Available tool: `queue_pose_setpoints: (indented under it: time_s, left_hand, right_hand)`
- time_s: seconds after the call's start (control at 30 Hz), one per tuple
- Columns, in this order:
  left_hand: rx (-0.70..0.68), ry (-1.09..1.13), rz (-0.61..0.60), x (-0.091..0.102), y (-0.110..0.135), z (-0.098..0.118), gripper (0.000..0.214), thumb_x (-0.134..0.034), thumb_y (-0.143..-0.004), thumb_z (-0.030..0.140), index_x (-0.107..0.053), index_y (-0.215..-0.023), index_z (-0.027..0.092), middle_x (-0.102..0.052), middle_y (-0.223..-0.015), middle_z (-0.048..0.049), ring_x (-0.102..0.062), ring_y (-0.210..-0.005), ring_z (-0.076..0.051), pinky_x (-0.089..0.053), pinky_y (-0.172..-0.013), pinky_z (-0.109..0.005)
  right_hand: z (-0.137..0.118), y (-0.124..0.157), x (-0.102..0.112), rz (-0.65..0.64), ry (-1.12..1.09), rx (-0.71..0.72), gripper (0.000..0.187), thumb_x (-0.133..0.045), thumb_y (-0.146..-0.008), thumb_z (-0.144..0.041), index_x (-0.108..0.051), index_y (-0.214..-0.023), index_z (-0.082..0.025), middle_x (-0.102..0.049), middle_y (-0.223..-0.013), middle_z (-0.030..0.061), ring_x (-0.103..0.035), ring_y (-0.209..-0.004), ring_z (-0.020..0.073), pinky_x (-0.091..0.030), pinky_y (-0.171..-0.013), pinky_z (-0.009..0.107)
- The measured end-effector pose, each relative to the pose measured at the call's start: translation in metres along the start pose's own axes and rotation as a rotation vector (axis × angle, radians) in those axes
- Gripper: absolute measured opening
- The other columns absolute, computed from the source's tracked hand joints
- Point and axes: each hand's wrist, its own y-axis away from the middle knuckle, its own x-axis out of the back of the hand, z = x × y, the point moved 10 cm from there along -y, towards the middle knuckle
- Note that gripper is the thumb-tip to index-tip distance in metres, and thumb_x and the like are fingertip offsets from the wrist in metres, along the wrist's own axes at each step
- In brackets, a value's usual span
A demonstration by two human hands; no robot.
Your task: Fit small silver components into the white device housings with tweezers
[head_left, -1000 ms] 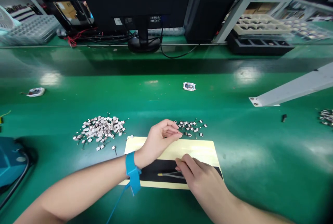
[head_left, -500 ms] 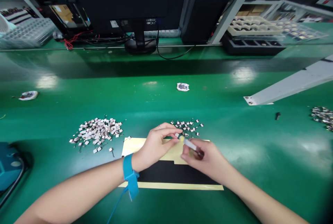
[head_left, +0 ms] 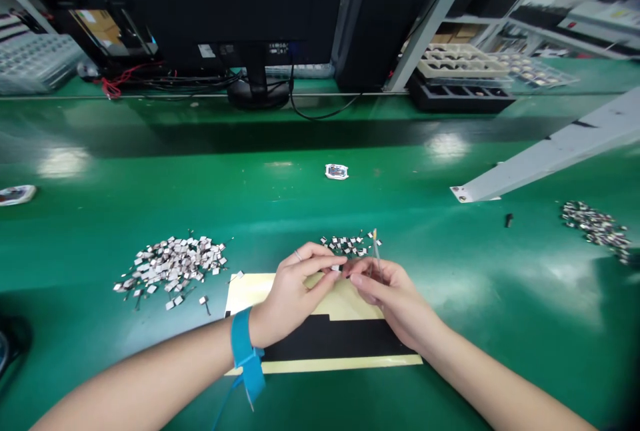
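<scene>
My left hand (head_left: 300,287), with a blue strap (head_left: 245,344) on its wrist, pinches a small silver-faced part (head_left: 337,268) between thumb and fingers. Close beside it, my right hand (head_left: 390,291) is closed around a slim grey tweezers-like tool (head_left: 377,257). The tool points upward, its yellowish end above the fingers. My right thumb and index finger meet at the part's dark end; whether they grip it I cannot tell. Beneath both hands lies a yellow sheet (head_left: 350,297) with a black strip (head_left: 320,341). Small black-and-silver parts (head_left: 345,245) lie just beyond my fingers.
A larger pile of silver parts (head_left: 175,261) lies to the left, another pile (head_left: 595,227) far right. A white-framed piece (head_left: 337,171) sits mid-bench. A slanted metal post (head_left: 545,151) stands at the right; a monitor (head_left: 220,4) and stacked trays (head_left: 460,74) are behind.
The tool in my right hand has swung from pointing at my left fingers to pointing up. My right fingertips have moved in to the small part. The view has shifted slightly right.
</scene>
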Motion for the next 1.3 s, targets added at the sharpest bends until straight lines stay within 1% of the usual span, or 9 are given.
queue_pose_setpoints:
  time_s: [0.1,0.2,0.3,0.37,0.43,0.67,0.87,1.1,1.3]
  left_hand:
    - [0.002,-0.034,0.05,0.006,0.001,0.002,0.014,-0.059,-0.075,0.014,-0.061,-0.088,0.017,-0.058,-0.075,-0.0017,-0.056,-0.068,-0.011,-0.049,-0.063,-0.021]
    - [-0.025,-0.087,0.064,0.007,0.004,0.007,0.016,-0.059,-0.074,0.014,-0.058,-0.089,0.018,-0.058,-0.072,-0.0003,-0.056,-0.066,-0.011,-0.048,-0.062,-0.021]
    - [-0.075,-0.136,0.063,0.006,0.007,0.012,0.02,-0.057,-0.075,0.014,-0.055,-0.094,0.019,-0.057,-0.071,0.0001,-0.057,-0.066,-0.011,-0.048,-0.063,-0.021]
    - [-0.114,-0.161,0.07,0.006,0.009,0.016,0.021,-0.056,-0.075,0.014,-0.054,-0.095,0.02,-0.058,-0.072,0.0001,-0.057,-0.066,-0.011,-0.048,-0.063,-0.022]
    - [-0.143,-0.191,0.077,0.006,0.01,0.018,0.022,-0.055,-0.076,0.014,-0.052,-0.097,0.02,-0.059,-0.071,0.0005,-0.057,-0.067,-0.012,-0.048,-0.065,-0.023]
    - [-0.145,-0.222,0.055,0.003,0.012,0.015,0.032,-0.055,-0.076,0.015,-0.043,-0.106,0.02,-0.063,-0.074,0.0007,-0.06,-0.076,-0.014,-0.049,-0.075,-0.026]
    - [-0.124,-0.23,0.027,0.0,0.013,0.012,0.033,-0.056,-0.076,0.015,-0.043,-0.106,0.019,-0.063,-0.074,0.0009,-0.061,-0.075,-0.014,-0.049,-0.075,-0.025]
    - [-0.106,-0.226,0.003,-0.003,0.013,0.008,0.031,-0.055,-0.077,0.016,-0.043,-0.104,0.019,-0.062,-0.074,0.0012,-0.061,-0.073,-0.013,-0.049,-0.072,-0.024]
    - [-0.135,-0.259,0.011,-0.002,0.012,0.01,0.024,-0.054,-0.079,0.019,-0.044,-0.101,0.017,-0.061,-0.071,0.0011,-0.06,-0.069,-0.012,-0.049,-0.068,-0.022]
  right_hand:
    - [-0.001,0.0,-0.001,0.045,-0.076,0.027,0.018,-0.067,-0.067,-0.028,-0.056,-0.063,-0.014,-0.053,-0.073,-0.0012,-0.025,-0.044,0.0015,-0.018,-0.042,0.02]
    - [-0.006,0.002,-0.002,0.116,-0.043,0.107,0.016,-0.066,-0.068,-0.028,-0.058,-0.063,-0.016,-0.054,-0.074,-0.0002,-0.034,-0.048,0.0037,-0.024,-0.044,0.02]
    - [-0.011,0.007,-0.006,0.138,0.06,0.187,0.013,-0.065,-0.068,-0.028,-0.059,-0.064,-0.018,-0.056,-0.076,0.0015,-0.049,-0.066,0.0107,-0.036,-0.055,0.021]
    - [-0.013,0.01,-0.006,0.137,0.128,0.225,0.012,-0.064,-0.07,-0.028,-0.059,-0.065,-0.018,-0.056,-0.078,0.0024,-0.052,-0.077,0.0145,-0.04,-0.065,0.024]
    - [-0.014,0.011,-0.005,0.13,0.193,0.239,0.012,-0.062,-0.071,-0.029,-0.059,-0.066,-0.019,-0.057,-0.079,0.003,-0.052,-0.079,0.0154,-0.04,-0.066,0.026]
    - [-0.012,0.011,-0.004,0.116,0.303,0.217,0.01,-0.06,-0.072,-0.027,-0.058,-0.067,-0.018,-0.057,-0.079,0.0019,-0.051,-0.071,0.0128,-0.037,-0.056,0.022]
    - [-0.012,0.009,-0.005,0.119,0.371,0.195,0.01,-0.059,-0.072,-0.026,-0.056,-0.066,-0.018,-0.058,-0.078,0.0022,-0.05,-0.066,0.0122,-0.035,-0.051,0.021]
    - [-0.007,0.006,-0.002,0.091,0.344,0.194,0.012,-0.06,-0.071,-0.028,-0.057,-0.066,-0.018,-0.055,-0.077,0.0014,-0.05,-0.068,0.0121,-0.036,-0.054,0.022]
    - [-0.006,0.004,-0.001,0.108,0.374,0.191,0.012,-0.06,-0.07,-0.028,-0.057,-0.065,-0.018,-0.055,-0.074,0.0009,-0.047,-0.06,0.0104,-0.033,-0.049,0.021]
